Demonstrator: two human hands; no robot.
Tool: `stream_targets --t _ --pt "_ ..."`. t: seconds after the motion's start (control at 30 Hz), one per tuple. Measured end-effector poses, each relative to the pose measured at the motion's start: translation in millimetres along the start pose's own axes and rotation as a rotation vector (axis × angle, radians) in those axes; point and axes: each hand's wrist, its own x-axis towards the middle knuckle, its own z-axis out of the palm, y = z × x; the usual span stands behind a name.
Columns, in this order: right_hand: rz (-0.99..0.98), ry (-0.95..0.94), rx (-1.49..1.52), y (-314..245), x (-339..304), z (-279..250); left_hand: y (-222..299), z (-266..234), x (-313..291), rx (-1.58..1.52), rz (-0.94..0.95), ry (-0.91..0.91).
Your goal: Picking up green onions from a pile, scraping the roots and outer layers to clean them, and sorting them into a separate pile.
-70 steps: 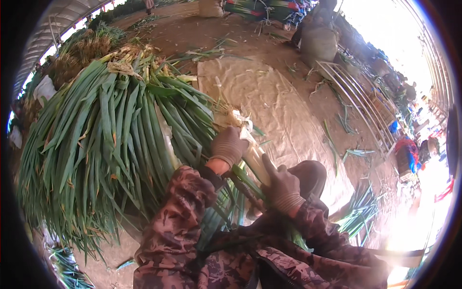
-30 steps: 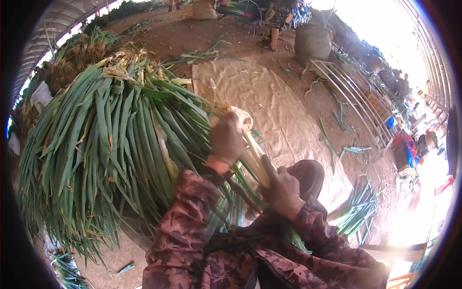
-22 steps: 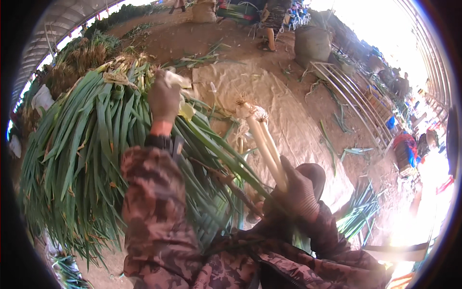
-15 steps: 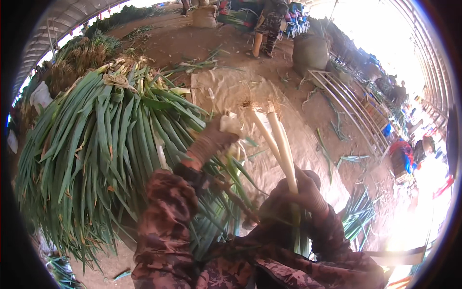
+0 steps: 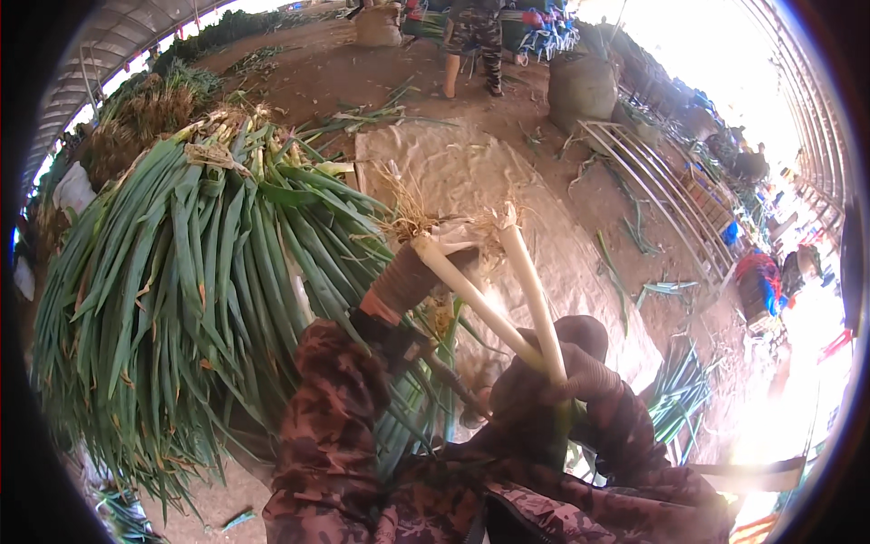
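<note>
Two large green onions (image 5: pixel 535 288) with long white stems rise from my right hand (image 5: pixel 573 361), which is closed round their lower part. Their stems spread apart in a V, with the roots (image 5: pixel 408 213) at the upper ends. My left hand (image 5: pixel 412 279) is at the root end of the left stem. Its fingers are bent and partly hidden behind that stem; what they pinch does not show clearly. Close by on the left lies a big heap of green onions (image 5: pixel 208 263), leaves hanging toward me.
A tan sheet (image 5: pixel 471 163) covers the ground ahead. Farther right stand a metal rack (image 5: pixel 657 199) and a round sack (image 5: pixel 582 91). Loose green leaves (image 5: pixel 678 394) lie at the right. Another person's legs (image 5: pixel 473 50) show at the back.
My left hand has moved right and slightly down to the left stem's roots. The two stems have spread apart, the left one tilting left. The person at the back has shifted left.
</note>
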Motion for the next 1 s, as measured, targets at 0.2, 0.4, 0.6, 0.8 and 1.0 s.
stream_targets --t 0.2,0.4,0.6,0.8,1.0 --pt "-0.085 0.073 -0.152 20.4 -15.4 -14.7 11.2 -8.1 -3.4 0.576 -0.115 0.254" --pt "-0.169 0.370 -0.012 4.5 -24.0 -25.8 64.4 -161.0 83.9 -0.568 -0.005 0.490" --pt "-0.215 0.434 0.019 9.5 -34.8 -58.9 29.9 -12.3 26.1 0.464 0.065 -1.351" --pt "-0.249 0.365 0.090 -2.4 -25.6 -55.6 20.0 -102.1 126.0 0.601 -0.333 -1.343" --pt "-0.210 0.382 0.010 12.2 -27.0 -68.9 20.5 -108.6 198.4 0.545 -0.757 -0.436"
